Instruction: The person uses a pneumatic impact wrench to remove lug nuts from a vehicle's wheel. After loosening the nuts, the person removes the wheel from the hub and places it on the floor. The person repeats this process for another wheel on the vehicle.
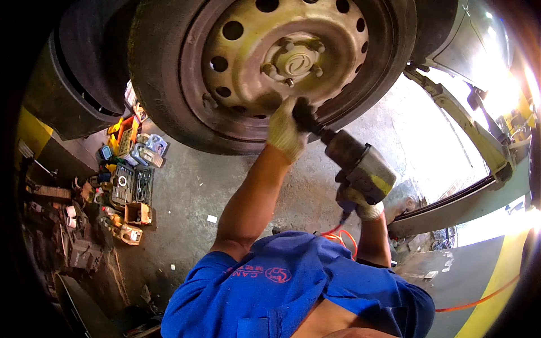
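A car wheel with a pale, dirty steel rim (pixel 242 67) and black tyre (pixel 160 67) fills the upper middle; its studded hub (pixel 293 59) faces me. My left hand (pixel 286 127), in a cream knitted glove, is closed around the dark socket end (pixel 307 118) of a metal impact wrench (pixel 355 169), just below the hub. My right hand (pixel 367 203), also gloved, grips the wrench's handle at lower right, partly hidden by the tool's body. A red air hose (pixel 341 236) hangs beneath it. The wrench tilts up and left toward the wheel.
Tool cases (pixel 143 186), jugs (pixel 152 147) and boxes (pixel 137 213) crowd the concrete floor (pixel 186 203) at left. A metal lift arm (pixel 468 124) reaches under the car body at right. A dark tyre-like shape (pixel 79 79) stands upper left.
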`<state>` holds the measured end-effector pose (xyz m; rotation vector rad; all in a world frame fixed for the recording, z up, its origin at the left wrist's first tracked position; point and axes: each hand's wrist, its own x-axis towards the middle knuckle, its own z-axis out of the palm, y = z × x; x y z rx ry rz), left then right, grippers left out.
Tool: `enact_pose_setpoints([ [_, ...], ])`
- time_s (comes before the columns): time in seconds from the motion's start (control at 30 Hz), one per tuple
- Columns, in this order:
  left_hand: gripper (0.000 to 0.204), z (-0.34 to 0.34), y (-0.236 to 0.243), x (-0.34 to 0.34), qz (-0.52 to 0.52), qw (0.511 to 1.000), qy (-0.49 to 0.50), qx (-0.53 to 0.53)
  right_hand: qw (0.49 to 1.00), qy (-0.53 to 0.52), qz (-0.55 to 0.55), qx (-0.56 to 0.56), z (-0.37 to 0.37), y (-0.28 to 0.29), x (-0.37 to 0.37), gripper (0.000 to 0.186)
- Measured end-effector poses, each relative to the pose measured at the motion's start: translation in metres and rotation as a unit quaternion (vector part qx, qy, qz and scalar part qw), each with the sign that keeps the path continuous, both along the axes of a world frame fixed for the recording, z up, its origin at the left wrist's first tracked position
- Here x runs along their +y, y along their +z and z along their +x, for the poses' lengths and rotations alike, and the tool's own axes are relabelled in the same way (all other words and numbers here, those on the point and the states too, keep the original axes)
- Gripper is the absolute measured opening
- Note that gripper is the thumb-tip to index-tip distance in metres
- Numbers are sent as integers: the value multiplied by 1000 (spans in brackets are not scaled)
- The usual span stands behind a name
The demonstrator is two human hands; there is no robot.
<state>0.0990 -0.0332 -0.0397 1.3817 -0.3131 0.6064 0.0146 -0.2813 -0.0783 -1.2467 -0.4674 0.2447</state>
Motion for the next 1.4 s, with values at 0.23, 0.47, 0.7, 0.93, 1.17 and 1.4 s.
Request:
enact_pose_setpoints([
  [0.23,26,-71,-109,27,-301,825,-252,405,931,131,-325,-100,10,66,-29,39],
  [0.47,47,-110,-199,31,-347,703,-376,495,908,228,-350,-12,24,56,-40,40],
  [0.7,44,-45,-68,-20,-438,786,-370,231,938,34,-319,-134,30,34,-54,40],
  [0.93,31,28,40,-67,-410,851,-289,156,863,-160,-448,-167,52,6,-30,67],
  [1.17,17,52,31,-34,-460,771,-410,159,923,-171,-281,-202,58,1,19,56],
  [1.4,34,37,73,-53,-396,886,-131,203,922,-154,-290,-204,39,13,30,30],
])
